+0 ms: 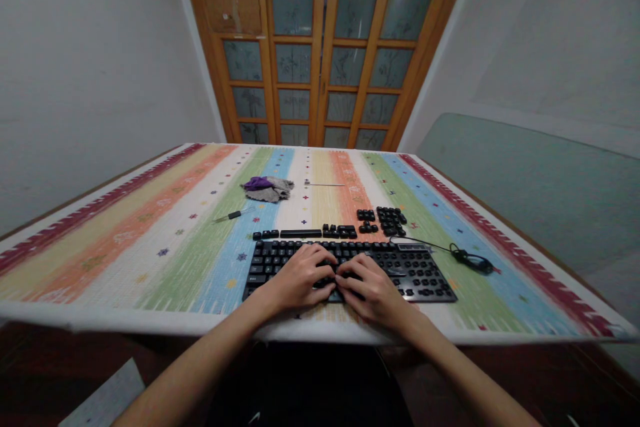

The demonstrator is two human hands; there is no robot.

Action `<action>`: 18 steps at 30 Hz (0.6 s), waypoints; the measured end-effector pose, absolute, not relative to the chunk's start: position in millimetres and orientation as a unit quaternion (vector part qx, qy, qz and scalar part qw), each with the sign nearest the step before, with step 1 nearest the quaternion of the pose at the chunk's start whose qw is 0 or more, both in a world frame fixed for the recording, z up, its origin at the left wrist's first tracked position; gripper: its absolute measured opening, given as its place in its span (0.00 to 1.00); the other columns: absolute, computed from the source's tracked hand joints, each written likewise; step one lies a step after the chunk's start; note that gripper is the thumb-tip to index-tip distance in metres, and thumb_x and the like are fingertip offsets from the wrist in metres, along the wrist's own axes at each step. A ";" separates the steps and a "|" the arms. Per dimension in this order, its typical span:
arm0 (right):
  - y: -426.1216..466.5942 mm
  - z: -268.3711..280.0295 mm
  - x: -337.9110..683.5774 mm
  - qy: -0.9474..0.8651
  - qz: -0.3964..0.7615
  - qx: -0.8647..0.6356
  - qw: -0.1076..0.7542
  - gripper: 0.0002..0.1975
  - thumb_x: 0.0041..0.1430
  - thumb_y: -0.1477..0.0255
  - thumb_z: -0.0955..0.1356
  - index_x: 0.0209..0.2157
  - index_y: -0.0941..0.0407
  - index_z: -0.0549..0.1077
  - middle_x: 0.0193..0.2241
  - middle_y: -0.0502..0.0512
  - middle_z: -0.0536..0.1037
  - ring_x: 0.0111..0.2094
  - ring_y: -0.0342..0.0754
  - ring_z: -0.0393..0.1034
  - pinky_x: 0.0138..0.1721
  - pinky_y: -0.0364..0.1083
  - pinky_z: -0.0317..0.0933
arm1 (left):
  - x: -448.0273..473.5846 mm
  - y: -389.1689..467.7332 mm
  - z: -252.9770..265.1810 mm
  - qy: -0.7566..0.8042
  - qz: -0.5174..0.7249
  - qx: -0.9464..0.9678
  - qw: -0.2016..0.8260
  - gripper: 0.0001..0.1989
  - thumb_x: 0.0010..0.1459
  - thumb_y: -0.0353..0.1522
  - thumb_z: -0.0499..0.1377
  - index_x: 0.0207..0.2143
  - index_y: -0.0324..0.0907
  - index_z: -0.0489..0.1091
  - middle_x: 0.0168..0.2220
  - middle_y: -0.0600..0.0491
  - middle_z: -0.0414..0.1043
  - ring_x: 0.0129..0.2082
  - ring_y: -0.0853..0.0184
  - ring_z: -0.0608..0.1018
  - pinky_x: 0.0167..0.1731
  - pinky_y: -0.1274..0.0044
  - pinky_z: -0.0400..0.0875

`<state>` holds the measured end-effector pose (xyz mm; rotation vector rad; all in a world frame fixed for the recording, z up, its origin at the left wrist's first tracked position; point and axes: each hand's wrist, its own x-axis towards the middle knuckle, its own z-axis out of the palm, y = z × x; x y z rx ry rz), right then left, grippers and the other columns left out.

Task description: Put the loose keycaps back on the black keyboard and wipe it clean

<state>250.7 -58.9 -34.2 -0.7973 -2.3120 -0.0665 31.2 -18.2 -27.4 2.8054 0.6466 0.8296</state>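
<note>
A black keyboard (265, 260) lies near the table's front edge, with keycaps on its left part and bare key sockets on its right part. My left hand (306, 277) rests over the middle of it, fingers bent and closed. From the right, my right hand (370, 287) meets it, also with curled, closed fingers. The fingertips of both hands come together low over the keys; what they grip there is hidden. Behind the keyboard lie loose keycaps: a long space bar (301, 233), a short row (340, 231) and a number-pad cluster (391, 220).
A grey and purple cloth (269, 189) lies farther back. Near it are a thin metal rod (325, 185) and a wire tool with a black handle (235, 215). A bundled cable (473, 260) sits right of the keyboard on the striped tablecloth (165, 247).
</note>
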 end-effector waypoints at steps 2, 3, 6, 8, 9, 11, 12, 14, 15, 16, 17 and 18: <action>-61.4 -34.4 249.4 -0.884 -0.018 -0.320 0.340 0.08 0.64 0.76 0.66 0.39 0.55 0.78 0.38 0.59 0.78 0.40 0.53 0.68 0.42 0.54 0.68 | 31.4 -18.3 -27.9 0.212 0.267 0.938 0.066 0.05 0.63 0.30 0.60 0.38 0.42 0.76 0.47 0.48 0.75 0.49 0.60 0.73 0.51 0.65 0.68; -62.6 -34.5 248.6 -0.881 -0.015 -0.326 0.342 0.08 0.64 0.76 0.67 0.40 0.55 0.78 0.39 0.59 0.78 0.41 0.53 0.68 0.43 0.55 0.69 | 31.6 -18.4 -27.9 0.209 0.264 0.940 0.063 0.05 0.63 0.30 0.59 0.38 0.42 0.77 0.47 0.48 0.75 0.49 0.59 0.73 0.51 0.65 0.68; -65.7 -35.0 246.2 -0.873 -0.016 -0.341 0.349 0.09 0.63 0.76 0.67 0.42 0.54 0.78 0.41 0.59 0.78 0.42 0.54 0.68 0.44 0.56 0.69 | 32.4 -19.2 -27.0 0.205 0.256 0.943 0.058 0.07 0.64 0.29 0.58 0.39 0.42 0.77 0.48 0.47 0.75 0.50 0.59 0.72 0.52 0.64 0.67; -66.9 -36.1 244.9 -0.868 -0.016 -0.348 0.353 0.09 0.64 0.76 0.67 0.42 0.53 0.78 0.42 0.59 0.78 0.42 0.55 0.68 0.44 0.57 0.69 | 33.0 -19.6 -26.2 0.206 0.251 0.944 0.056 0.07 0.63 0.29 0.59 0.39 0.43 0.77 0.48 0.47 0.74 0.50 0.58 0.72 0.52 0.64 0.67; -67.2 -36.8 244.4 -0.866 -0.015 -0.350 0.356 0.09 0.64 0.76 0.66 0.41 0.53 0.78 0.41 0.59 0.78 0.42 0.55 0.68 0.44 0.57 0.69 | 33.3 -19.7 -25.9 0.207 0.249 0.945 0.055 0.06 0.63 0.29 0.59 0.39 0.43 0.77 0.48 0.47 0.74 0.50 0.58 0.72 0.52 0.64 0.67; -67.5 -38.6 243.5 -0.862 -0.021 -0.353 0.363 0.08 0.65 0.76 0.66 0.40 0.54 0.77 0.41 0.59 0.78 0.42 0.55 0.68 0.44 0.57 0.69 | 33.7 -19.5 -25.8 0.207 0.248 0.945 0.054 0.06 0.63 0.29 0.58 0.39 0.43 0.76 0.48 0.48 0.74 0.50 0.59 0.72 0.52 0.65 0.67; -67.5 -39.6 243.1 -0.861 -0.027 -0.353 0.366 0.08 0.65 0.76 0.66 0.40 0.54 0.77 0.41 0.60 0.79 0.42 0.55 0.68 0.43 0.56 0.68 | 33.8 -19.3 -26.0 0.204 0.250 0.945 0.053 0.06 0.63 0.29 0.58 0.39 0.42 0.76 0.48 0.48 0.74 0.50 0.59 0.72 0.52 0.65 0.66; -67.8 -41.7 242.3 -0.859 -0.040 -0.355 0.368 0.07 0.64 0.76 0.66 0.39 0.55 0.77 0.42 0.60 0.79 0.42 0.55 0.68 0.42 0.56 0.67 | 33.7 -18.8 -26.8 0.199 0.253 0.945 0.049 0.06 0.63 0.29 0.58 0.39 0.42 0.76 0.48 0.48 0.74 0.49 0.59 0.71 0.51 0.66 0.66; -67.9 -42.7 241.9 -0.858 -0.047 -0.356 0.368 0.07 0.64 0.76 0.66 0.39 0.55 0.77 0.41 0.60 0.79 0.42 0.54 0.68 0.42 0.56 0.66 | 33.6 -18.5 -27.3 0.198 0.253 0.946 0.046 0.06 0.63 0.29 0.59 0.39 0.42 0.76 0.48 0.48 0.74 0.49 0.59 0.71 0.51 0.66 0.66; -68.2 -43.7 241.5 -0.858 -0.053 -0.355 0.367 0.07 0.64 0.76 0.66 0.39 0.55 0.77 0.41 0.60 0.79 0.41 0.54 0.67 0.41 0.56 0.66 | 33.5 -18.3 -27.8 0.197 0.252 0.946 0.044 0.06 0.63 0.29 0.59 0.38 0.42 0.76 0.48 0.48 0.74 0.49 0.59 0.71 0.51 0.66 0.66; -68.5 -44.6 241.2 -0.858 -0.059 -0.354 0.367 0.07 0.64 0.76 0.66 0.39 0.55 0.77 0.41 0.60 0.79 0.41 0.54 0.67 0.41 0.56 0.65 | 33.4 -18.1 -28.2 0.197 0.250 0.947 0.042 0.05 0.63 0.29 0.59 0.38 0.42 0.76 0.48 0.48 0.74 0.49 0.59 0.71 0.51 0.66 0.66; -68.7 -45.4 240.9 -0.858 -0.065 -0.352 0.367 0.07 0.64 0.76 0.66 0.39 0.55 0.77 0.41 0.60 0.79 0.41 0.54 0.67 0.41 0.56 0.65 | 33.4 -18.0 -28.4 0.197 0.247 0.948 0.042 0.05 0.63 0.29 0.59 0.38 0.42 0.76 0.48 0.48 0.73 0.49 0.59 0.71 0.51 0.66 0.65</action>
